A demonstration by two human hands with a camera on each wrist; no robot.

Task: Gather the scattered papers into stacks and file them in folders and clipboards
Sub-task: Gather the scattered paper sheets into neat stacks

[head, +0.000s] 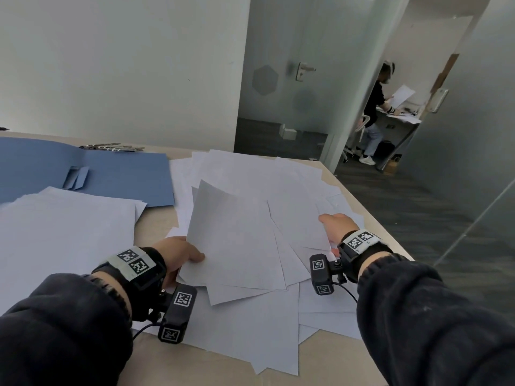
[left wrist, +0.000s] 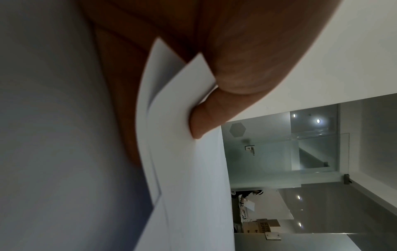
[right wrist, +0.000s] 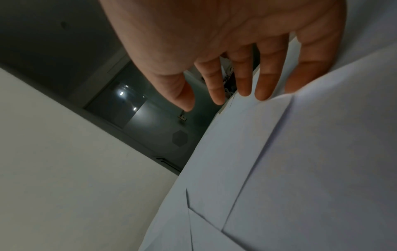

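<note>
A stack point(head: 64, 232) lies at near left, the open blue folder point(head: 125, 174) beyond it. The left hand point(head: 178, 254) pinches several sheets point(head: 237, 240), thumb on top, lifted off the scattered papers point(head: 250, 174) mid-table. The right hand point(head: 338, 227) rests on them, fingers point(right wrist: 266, 81) straight, slightly spread.

Dark sleeves point(head: 64, 324), tag-marked wrist cameras point(head: 177, 313).
</note>
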